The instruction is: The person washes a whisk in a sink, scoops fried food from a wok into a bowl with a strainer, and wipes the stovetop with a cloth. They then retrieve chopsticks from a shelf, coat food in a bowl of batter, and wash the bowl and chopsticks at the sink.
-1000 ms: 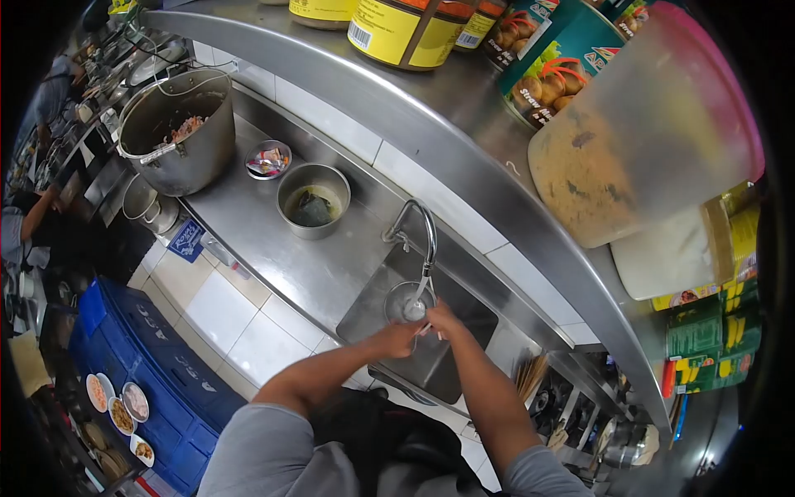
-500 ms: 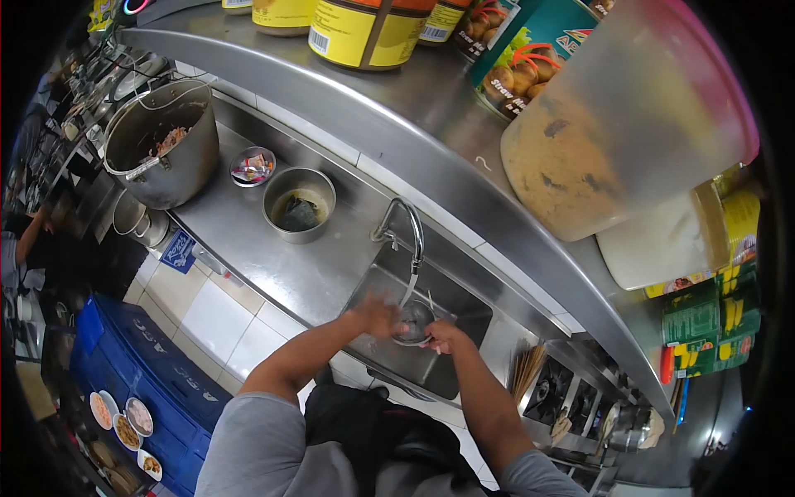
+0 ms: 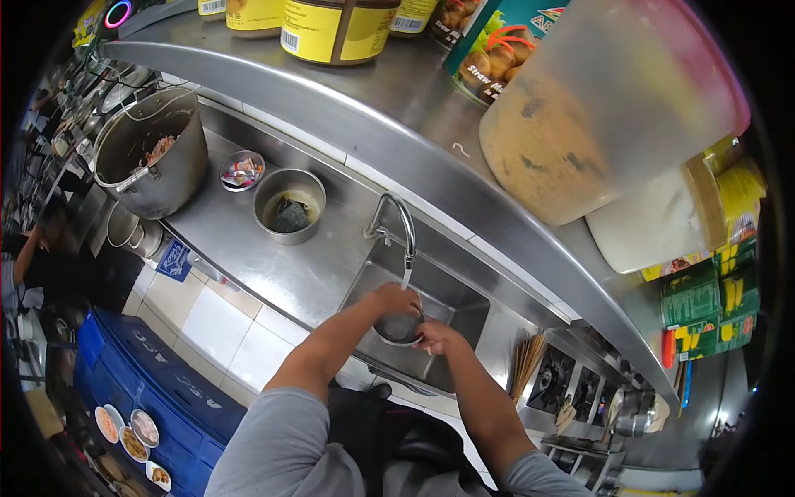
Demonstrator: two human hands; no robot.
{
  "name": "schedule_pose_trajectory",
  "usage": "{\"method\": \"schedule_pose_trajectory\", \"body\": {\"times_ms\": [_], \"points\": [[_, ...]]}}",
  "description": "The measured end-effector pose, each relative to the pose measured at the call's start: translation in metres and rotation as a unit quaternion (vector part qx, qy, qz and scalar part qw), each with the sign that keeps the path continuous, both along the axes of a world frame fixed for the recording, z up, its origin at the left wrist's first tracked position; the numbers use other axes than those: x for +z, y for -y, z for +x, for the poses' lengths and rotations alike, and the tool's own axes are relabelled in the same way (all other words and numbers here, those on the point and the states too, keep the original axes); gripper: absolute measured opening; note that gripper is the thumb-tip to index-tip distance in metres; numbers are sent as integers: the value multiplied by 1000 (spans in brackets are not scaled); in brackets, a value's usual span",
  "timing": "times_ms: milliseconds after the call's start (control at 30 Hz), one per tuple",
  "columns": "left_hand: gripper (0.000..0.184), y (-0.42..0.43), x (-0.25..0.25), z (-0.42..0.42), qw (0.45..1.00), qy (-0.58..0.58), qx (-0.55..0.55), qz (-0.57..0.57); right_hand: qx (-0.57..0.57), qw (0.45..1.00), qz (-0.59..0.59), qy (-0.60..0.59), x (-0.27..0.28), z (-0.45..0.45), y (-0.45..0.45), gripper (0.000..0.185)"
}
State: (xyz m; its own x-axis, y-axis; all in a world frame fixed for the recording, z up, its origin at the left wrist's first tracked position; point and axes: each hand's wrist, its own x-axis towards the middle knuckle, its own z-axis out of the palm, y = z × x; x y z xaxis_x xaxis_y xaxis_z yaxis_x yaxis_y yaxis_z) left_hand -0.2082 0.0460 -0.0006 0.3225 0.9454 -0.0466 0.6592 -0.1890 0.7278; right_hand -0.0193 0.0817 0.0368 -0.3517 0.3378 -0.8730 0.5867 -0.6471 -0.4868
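Over the sink, a small round metal bowl is tilted in my hands. My right hand grips its rim on the right side, fingers wrapped round the edge. At the upper left rim is my left hand, under the water running from the curved faucet; its fingers are mostly hidden and slightly blurred, so I cannot see whether they hold the bowl. A thin pale bit near my right fingers is too small to name.
Left on the steel counter stand a metal pot with something dark inside, a small bowl of packets and a large stockpot. A shelf with jars and tubs overhangs the counter. Wooden sticks lie right of the sink.
My left hand has moved from a blurred position left of the bowl up to its far rim, under the stream. The bowl has shifted slightly left and down, with my right hand still on it.
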Motion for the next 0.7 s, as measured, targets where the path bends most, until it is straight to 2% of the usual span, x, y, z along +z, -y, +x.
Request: {"method": "schedule_pose_trajectory", "body": {"times_ms": [33, 67, 100, 167, 200, 233, 267, 300, 333, 367, 400, 433, 500, 533, 600, 633, 700], "points": [[43, -10, -23, -1, 1000, -1, -1, 0, 34, 999, 0, 26, -7, 0, -5, 30], [41, -26, -68, -1, 999, 16, 27, -9, 66, 996, 0, 54, -12, 3, -5, 38], [39, -30, -80, -7, 999, 24, 42, -10, 64, 996, 1, 55, -14, 6, -4, 38], [31, -22, -88, -30, 996, 54, 67, -26, -36, 975, 207, 76, -15, 8, -3, 56], [25, -15, -81, -39, 993, 75, 78, -40, -39, 974, 209, 75, -6, 11, -3, 56], [25, -10, -75, -35, 994, 73, 77, -39, 20, 920, 364, 142, 11, 14, -2, 59], [17, 0, -70, -25, 920, 294, 207, -157, 76, 835, 505, 204, 24, 16, -2, 63], [13, 7, -64, -20, 769, 488, 320, -262, 72, 836, 505, 201, 28, 19, -6, 63], [13, 12, -54, -16, 770, 485, 320, -264, 94, 807, 542, 216, 30, 25, -9, 68], [11, 15, -43, -10, 664, 616, 308, -292, 116, 775, 577, 230, 31, 30, -9, 73], [16, 16, -43, -3, 537, 730, 287, -311, 115, 776, 575, 231, 38, 32, -6, 73], [16, 16, -43, 3, 537, 729, 288, -312, 112, 765, 599, 208, 45, 35, -4, 75], [10, 14, -48, 13, 468, 778, 268, -321, 109, 746, 633, 177, 56, 37, -1, 78], [10, 14, -58, 16, 469, 778, 268, -322, 108, 746, 633, 177, 63, 37, 2, 78], [8, 12, -82, 21, 526, 754, 284, -273, 112, 744, 633, 181, 73, 39, 7, 78], [8, 11, -96, 24, 528, 753, 282, -274, 108, 744, 633, 182, 73, 41, 8, 78], [12, 7, -117, 26, 571, 724, 281, -267, 152, 709, 657, 209, 71, 48, 8, 78]]}}
